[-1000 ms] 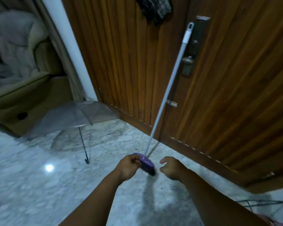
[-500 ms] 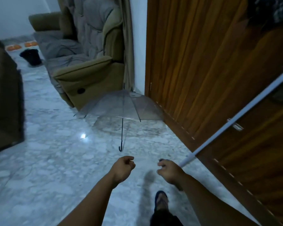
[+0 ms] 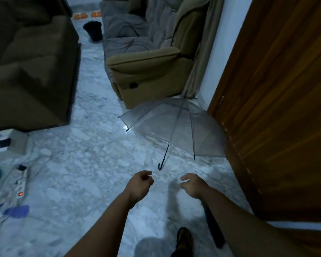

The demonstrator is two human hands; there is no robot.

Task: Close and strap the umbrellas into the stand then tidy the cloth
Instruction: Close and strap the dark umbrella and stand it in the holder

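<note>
An open clear umbrella (image 3: 176,132) lies on the marble floor (image 3: 85,164) against the wooden door (image 3: 278,108), and just short of its hooked handle the left hand (image 3: 140,183) and right hand (image 3: 192,184) hover empty, fingers loosely curled, probably about to grasp and close it.

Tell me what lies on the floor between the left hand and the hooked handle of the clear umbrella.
Nothing: in the head view only bare marble floor separates the left hand from the umbrella handle.

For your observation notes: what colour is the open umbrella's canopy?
Clear, see-through plastic with dark ribs; the umbrella shows best in the head view.
</note>
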